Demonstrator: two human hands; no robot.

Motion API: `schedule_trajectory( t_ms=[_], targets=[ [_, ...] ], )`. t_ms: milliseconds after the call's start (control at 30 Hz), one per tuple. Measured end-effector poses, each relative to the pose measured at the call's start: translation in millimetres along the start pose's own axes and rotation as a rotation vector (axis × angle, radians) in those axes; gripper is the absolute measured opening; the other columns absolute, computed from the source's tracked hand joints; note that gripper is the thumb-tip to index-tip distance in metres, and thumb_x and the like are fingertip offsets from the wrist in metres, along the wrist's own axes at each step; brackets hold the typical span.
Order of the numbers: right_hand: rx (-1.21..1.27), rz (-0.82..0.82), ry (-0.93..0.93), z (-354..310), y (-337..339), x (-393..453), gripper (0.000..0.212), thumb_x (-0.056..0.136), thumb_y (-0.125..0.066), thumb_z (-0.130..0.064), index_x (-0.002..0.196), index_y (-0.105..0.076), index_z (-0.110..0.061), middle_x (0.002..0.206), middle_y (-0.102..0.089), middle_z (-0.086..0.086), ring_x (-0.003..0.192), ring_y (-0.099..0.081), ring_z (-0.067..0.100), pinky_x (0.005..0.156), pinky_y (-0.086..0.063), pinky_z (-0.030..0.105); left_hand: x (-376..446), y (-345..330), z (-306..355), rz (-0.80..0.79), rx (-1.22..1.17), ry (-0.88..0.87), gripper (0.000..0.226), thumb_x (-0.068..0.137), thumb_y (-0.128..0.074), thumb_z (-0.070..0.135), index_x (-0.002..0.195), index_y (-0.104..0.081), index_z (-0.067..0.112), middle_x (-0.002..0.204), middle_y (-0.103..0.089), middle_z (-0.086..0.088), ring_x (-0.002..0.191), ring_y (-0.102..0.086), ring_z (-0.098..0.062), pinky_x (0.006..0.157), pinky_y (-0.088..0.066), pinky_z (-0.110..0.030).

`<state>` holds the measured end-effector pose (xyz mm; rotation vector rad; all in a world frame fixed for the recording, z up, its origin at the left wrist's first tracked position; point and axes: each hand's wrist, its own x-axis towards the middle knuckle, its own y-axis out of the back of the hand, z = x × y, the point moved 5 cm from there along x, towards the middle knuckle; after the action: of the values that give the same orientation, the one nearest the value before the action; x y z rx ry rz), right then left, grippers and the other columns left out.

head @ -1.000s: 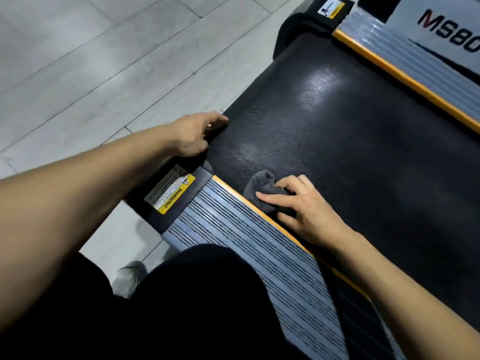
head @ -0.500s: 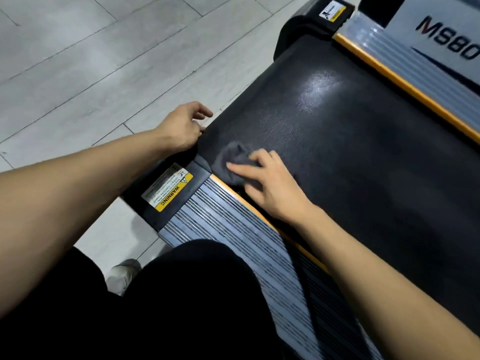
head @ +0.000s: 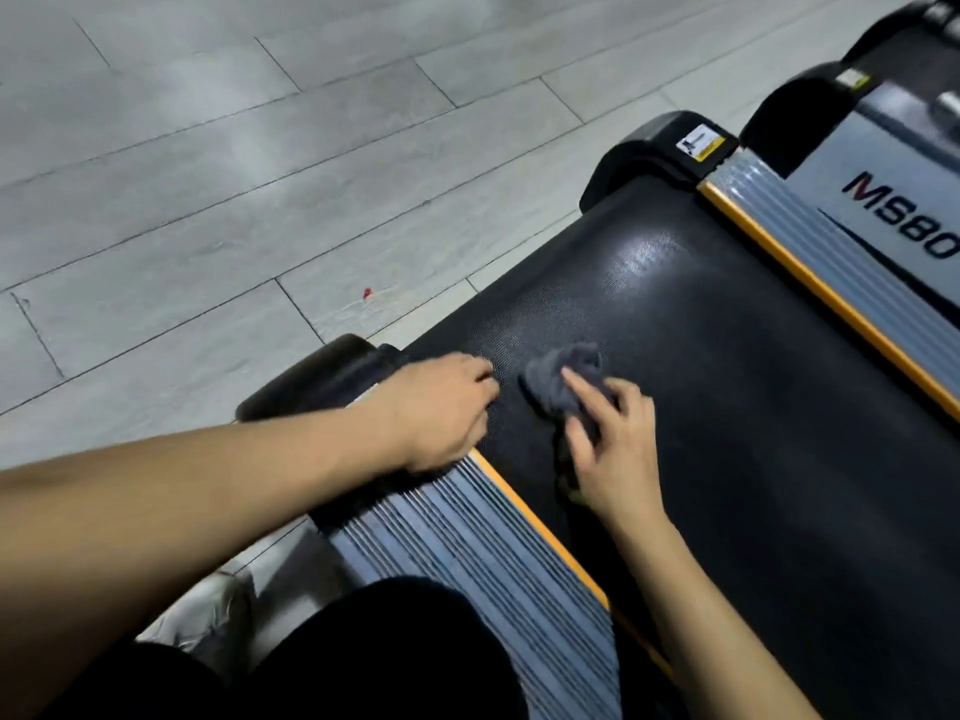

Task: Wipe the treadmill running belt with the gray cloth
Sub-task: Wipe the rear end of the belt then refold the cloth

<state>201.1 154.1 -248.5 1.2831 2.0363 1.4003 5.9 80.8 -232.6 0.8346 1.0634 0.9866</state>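
The black running belt [head: 727, 387] runs from the lower right toward the rear end of the treadmill. A crumpled gray cloth [head: 563, 374] lies on the belt near its rear left corner. My right hand [head: 608, 439] presses on the cloth with its fingers spread over the near part. My left hand [head: 441, 407] rests, fingers curled, at the belt's left edge where the near side rail ends, just left of the cloth. It holds nothing that I can see.
Ribbed grey side rails with orange trim flank the belt, one near [head: 467, 553] and one far [head: 810, 252]. Black end caps [head: 322, 376] close the rear. A second treadmill marked MS80 [head: 904, 215] stands on the right. Grey plank floor [head: 260, 200] lies behind.
My right hand has slid the cloth away from the near rail, further onto the belt. My left hand has moved onto the belt edge beside it. The view has swung toward the floor.
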Motion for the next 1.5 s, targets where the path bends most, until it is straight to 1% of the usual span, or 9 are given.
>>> schedule_trajectory(
  t_ms=[200, 400, 633, 767, 900, 1000, 1167, 1333, 1500],
  targets=[
    [-0.243, -0.168, 0.060, -37, -52, 156, 0.042, 0.093, -0.055, -0.037, 0.135, -0.057, -0.034, 0.130, -0.050, 0.014, 0.111, -0.047, 0.041, 0.096, -0.040, 0.046, -8, -10, 15, -0.134, 0.067, -0.002, 0.071, 0.106, -0.021, 0.047, 0.158, -0.020, -0.001, 0.168, -0.010, -0.020, 0.156, -0.015, -0.029, 0.125, -0.021, -0.040],
    [-0.250, -0.672, 0.671, -143, -108, 129, 0.036, 0.096, -0.050, -0.039, 0.131, -0.061, -0.035, 0.117, -0.051, 0.010, 0.105, -0.047, 0.031, 0.099, -0.040, 0.045, -6, -10, 18, -0.065, 0.168, -0.037, 0.099, 0.083, 0.009, 0.055, 0.146, -0.046, 0.001, 0.145, -0.052, -0.021, 0.129, -0.051, -0.034, 0.111, -0.041, -0.044],
    [-0.548, -0.401, 0.361, -51, -61, 222, 0.036, 0.093, -0.051, -0.029, 0.127, -0.062, -0.035, 0.123, -0.050, 0.014, 0.116, -0.047, 0.038, 0.097, -0.039, 0.043, -16, -7, 18, -0.140, 0.077, -0.058, 0.069, 0.107, -0.020, 0.044, 0.160, -0.008, 0.000, 0.169, 0.003, -0.018, 0.157, -0.002, -0.026, 0.128, -0.006, -0.036],
    [-0.536, -0.388, 0.164, -14, -42, 244, 0.037, 0.094, -0.050, -0.031, 0.129, -0.059, -0.037, 0.127, -0.049, 0.014, 0.118, -0.045, 0.041, 0.100, -0.039, 0.049, -13, -8, 16, -0.042, 0.089, -0.061, 0.065, 0.102, -0.022, 0.046, 0.149, -0.038, 0.003, 0.161, -0.029, -0.020, 0.146, -0.033, -0.033, 0.119, -0.030, -0.044],
    [-0.276, -0.512, 0.496, -79, -77, 179, 0.034, 0.088, -0.052, -0.036, 0.119, -0.067, -0.040, 0.115, -0.060, 0.011, 0.104, -0.056, 0.036, 0.092, -0.045, 0.044, 5, 5, 16, 0.194, 0.149, -0.122, 0.031, 0.089, -0.037, 0.038, 0.097, -0.058, 0.017, 0.098, -0.058, -0.005, 0.085, -0.057, -0.026, 0.074, -0.050, -0.041],
    [-0.198, -0.631, 0.632, -91, -91, 165, 0.037, 0.093, -0.052, -0.035, 0.128, -0.063, -0.031, 0.115, -0.058, 0.011, 0.102, -0.053, 0.031, 0.095, -0.042, 0.044, 19, 10, 14, 0.273, 0.143, -0.126, 0.020, 0.087, -0.047, 0.036, 0.091, -0.059, 0.020, 0.089, -0.055, -0.001, 0.075, -0.052, -0.023, 0.067, -0.047, -0.039],
    [-0.406, -0.338, 0.433, 16, -56, 266, 0.035, 0.095, -0.049, -0.038, 0.128, -0.060, -0.038, 0.121, -0.057, 0.015, 0.110, -0.053, 0.040, 0.094, -0.044, 0.045, 33, 4, 10, 0.278, 0.166, -0.046, 0.017, 0.089, -0.050, 0.036, 0.095, -0.048, 0.020, 0.094, -0.050, -0.002, 0.081, -0.048, -0.026, 0.075, -0.044, -0.043],
    [-0.489, -0.179, -0.007, 96, -21, 326, 0.038, 0.098, -0.046, -0.035, 0.135, -0.055, -0.034, 0.133, -0.047, 0.017, 0.119, -0.044, 0.043, 0.103, -0.038, 0.051, 64, 7, 2, 0.263, 0.204, 0.008, 0.045, 0.092, -0.043, 0.044, 0.130, -0.051, 0.021, 0.138, -0.052, -0.008, 0.122, -0.051, -0.032, 0.103, -0.044, -0.049],
    [-0.416, -0.302, 0.498, 7, -64, 253, 0.035, 0.088, -0.048, -0.037, 0.118, -0.067, -0.035, 0.116, -0.060, 0.010, 0.102, -0.055, 0.037, 0.089, -0.044, 0.043, 107, 7, 2, 0.246, 0.158, 0.066, 0.058, 0.094, -0.040, 0.048, 0.143, -0.053, 0.020, 0.147, -0.052, -0.014, 0.135, -0.050, -0.036, 0.113, -0.041, -0.051]
  ],
)
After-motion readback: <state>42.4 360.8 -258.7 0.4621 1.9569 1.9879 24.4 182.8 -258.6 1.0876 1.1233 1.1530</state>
